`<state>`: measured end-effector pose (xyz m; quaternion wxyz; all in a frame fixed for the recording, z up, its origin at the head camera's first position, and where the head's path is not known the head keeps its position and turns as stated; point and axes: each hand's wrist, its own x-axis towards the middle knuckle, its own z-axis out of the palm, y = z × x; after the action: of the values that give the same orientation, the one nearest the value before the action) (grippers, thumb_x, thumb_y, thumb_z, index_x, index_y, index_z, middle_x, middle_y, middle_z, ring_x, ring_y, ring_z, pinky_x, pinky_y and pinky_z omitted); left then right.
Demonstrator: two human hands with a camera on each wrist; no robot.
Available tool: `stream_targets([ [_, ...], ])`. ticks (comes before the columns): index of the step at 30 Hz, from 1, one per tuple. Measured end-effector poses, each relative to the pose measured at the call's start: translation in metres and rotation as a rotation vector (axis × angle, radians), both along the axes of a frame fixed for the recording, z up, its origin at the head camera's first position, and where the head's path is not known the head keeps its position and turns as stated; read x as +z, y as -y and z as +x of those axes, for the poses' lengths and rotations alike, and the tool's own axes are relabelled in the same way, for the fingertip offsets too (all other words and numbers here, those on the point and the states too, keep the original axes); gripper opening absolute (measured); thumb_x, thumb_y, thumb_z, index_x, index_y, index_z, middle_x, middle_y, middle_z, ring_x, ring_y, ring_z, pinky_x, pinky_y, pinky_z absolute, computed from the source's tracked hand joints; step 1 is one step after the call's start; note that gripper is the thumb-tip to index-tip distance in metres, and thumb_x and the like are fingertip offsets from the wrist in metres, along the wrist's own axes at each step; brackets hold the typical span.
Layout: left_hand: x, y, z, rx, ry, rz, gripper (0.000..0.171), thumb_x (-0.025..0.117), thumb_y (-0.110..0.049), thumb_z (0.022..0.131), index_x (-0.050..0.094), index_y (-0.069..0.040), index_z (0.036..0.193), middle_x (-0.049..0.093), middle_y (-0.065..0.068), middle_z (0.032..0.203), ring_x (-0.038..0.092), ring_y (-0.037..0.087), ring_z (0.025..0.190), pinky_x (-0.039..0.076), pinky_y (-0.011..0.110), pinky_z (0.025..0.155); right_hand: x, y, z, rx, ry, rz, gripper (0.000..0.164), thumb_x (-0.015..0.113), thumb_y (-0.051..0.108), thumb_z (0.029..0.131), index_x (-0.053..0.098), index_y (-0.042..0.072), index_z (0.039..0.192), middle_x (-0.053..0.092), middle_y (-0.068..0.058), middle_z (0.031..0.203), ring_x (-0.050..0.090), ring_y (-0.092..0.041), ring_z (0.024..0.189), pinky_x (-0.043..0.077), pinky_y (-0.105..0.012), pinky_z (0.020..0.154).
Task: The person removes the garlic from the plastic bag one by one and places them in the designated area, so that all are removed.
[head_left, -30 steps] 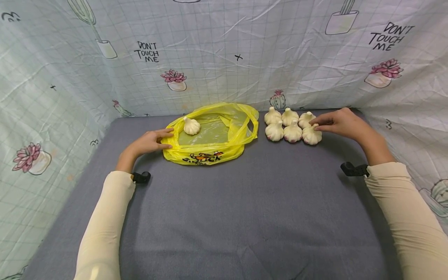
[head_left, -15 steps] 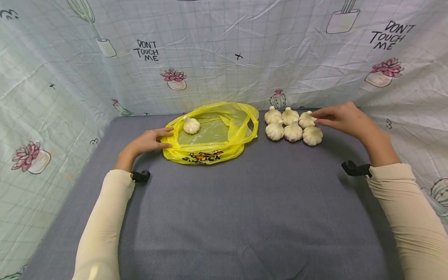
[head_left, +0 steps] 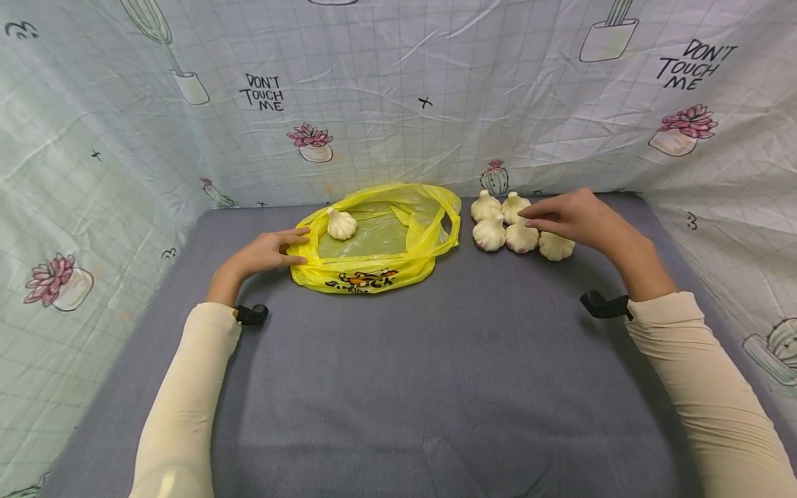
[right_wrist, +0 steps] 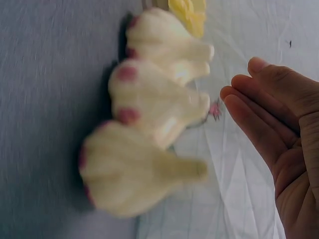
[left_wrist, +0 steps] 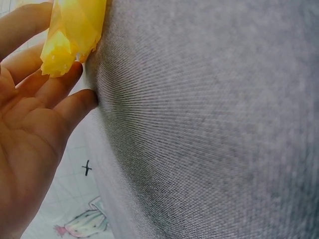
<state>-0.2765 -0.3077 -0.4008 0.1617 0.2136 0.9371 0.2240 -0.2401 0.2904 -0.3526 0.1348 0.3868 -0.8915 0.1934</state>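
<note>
A yellow plastic bag [head_left: 367,266] lies with its mouth spread, and one garlic bulb [head_left: 342,225] sits at the left of its opening. My left hand [head_left: 264,250] rests against the bag's left end with relaxed fingers; a yellow corner of the bag [left_wrist: 67,45] hangs in front of them in the left wrist view. To the right stand several garlic bulbs [head_left: 489,234] in two rows. My right hand [head_left: 582,214] hovers over the rows with straight fingers. In the right wrist view these fingers stand apart from the front bulbs [right_wrist: 134,169]. The hand hides part of the back row.
A grey cloth [head_left: 398,373] covers the table. Behind and at both sides hangs a patterned curtain [head_left: 373,97], close behind the bag and bulbs.
My right hand has shifted left from the rightmost front bulb, past the back bulb, to above the middle of the rows. My left hand and the bag have stayed still.
</note>
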Motion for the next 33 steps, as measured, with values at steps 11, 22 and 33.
stream_targets([
  [11,0.001,0.001,0.002,-0.004,0.004,-0.004,0.063,0.069,-0.034,0.098,0.051,0.000,0.148,0.032,0.012,0.165,0.027,0.040,0.150,0.030,0.061,0.114,-0.007,0.059,-0.013,0.088,0.114,-0.029,0.022,0.072,0.011,0.096,0.078,0.006,0.116,0.078,-0.006,0.105,0.066,-0.010,0.068,0.053,-0.032,0.062],
  [22,-0.002,0.002,0.005,0.018,0.017,-0.005,0.063,0.069,-0.034,0.098,0.050,-0.001,0.149,0.031,0.010,0.165,0.024,0.039,0.152,0.027,0.061,0.116,-0.014,0.126,-0.039,0.234,0.216,-0.075,0.025,0.069,0.020,0.099,0.077,0.007,0.119,0.078,-0.004,0.108,0.072,-0.013,0.079,0.058,-0.035,0.072],
  [33,-0.001,-0.001,0.003,-0.007,0.001,-0.004,0.061,0.069,-0.032,0.099,0.052,0.000,0.148,0.032,0.011,0.165,0.024,0.039,0.152,0.025,0.060,0.118,-0.021,0.178,-0.065,0.245,0.345,-0.056,0.027,0.068,0.024,0.100,0.075,0.011,0.123,0.077,-0.002,0.111,0.074,-0.014,0.096,0.058,-0.034,0.081],
])
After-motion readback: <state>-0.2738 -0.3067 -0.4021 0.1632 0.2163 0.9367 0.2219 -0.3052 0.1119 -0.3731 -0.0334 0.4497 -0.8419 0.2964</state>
